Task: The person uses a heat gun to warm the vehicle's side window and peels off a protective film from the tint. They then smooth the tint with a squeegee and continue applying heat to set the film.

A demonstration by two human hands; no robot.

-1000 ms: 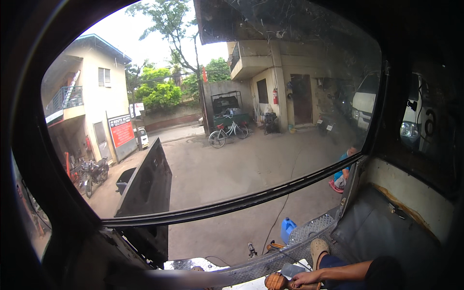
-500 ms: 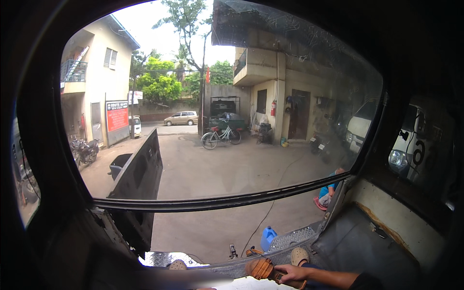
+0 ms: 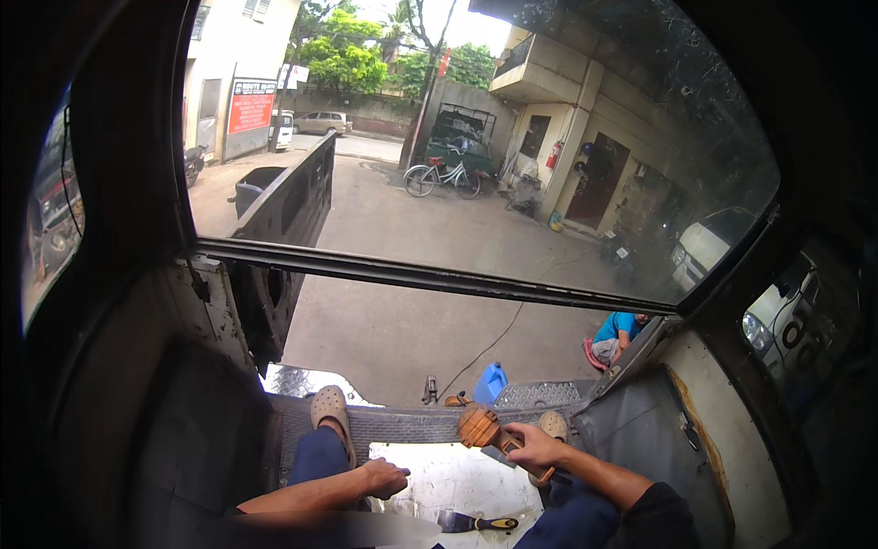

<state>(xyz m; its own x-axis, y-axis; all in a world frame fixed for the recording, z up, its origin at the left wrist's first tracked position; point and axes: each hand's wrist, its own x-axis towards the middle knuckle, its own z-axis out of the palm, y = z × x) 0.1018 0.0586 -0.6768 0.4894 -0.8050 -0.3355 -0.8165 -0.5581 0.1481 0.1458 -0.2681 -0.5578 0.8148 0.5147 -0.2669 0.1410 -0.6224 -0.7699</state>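
Note:
I sit inside a stripped vehicle shell looking out of its open rear. My right hand [image 3: 533,446] grips a tool with a round orange-brown head [image 3: 478,426], held over a white floor panel [image 3: 457,480]. My left hand [image 3: 384,479] rests closed as a fist by my left knee, holding nothing visible. A putty knife with a yellow-and-black handle [image 3: 476,522] lies on the white panel between my legs. My feet in tan clogs [image 3: 328,408] rest on the rear sill.
A metal bar [image 3: 430,274] crosses the opening. An open dark door [image 3: 283,229] hangs at left. Outside, a blue jug [image 3: 491,383] stands on the concrete, a cable runs away from it, and a person in a blue shirt [image 3: 615,335] crouches at right. A bicycle and parked vehicles stand farther off.
My head has tipped down, so both forearms, my legs and the white panel have come into view. The right hand keeps its grip on the orange-headed tool.

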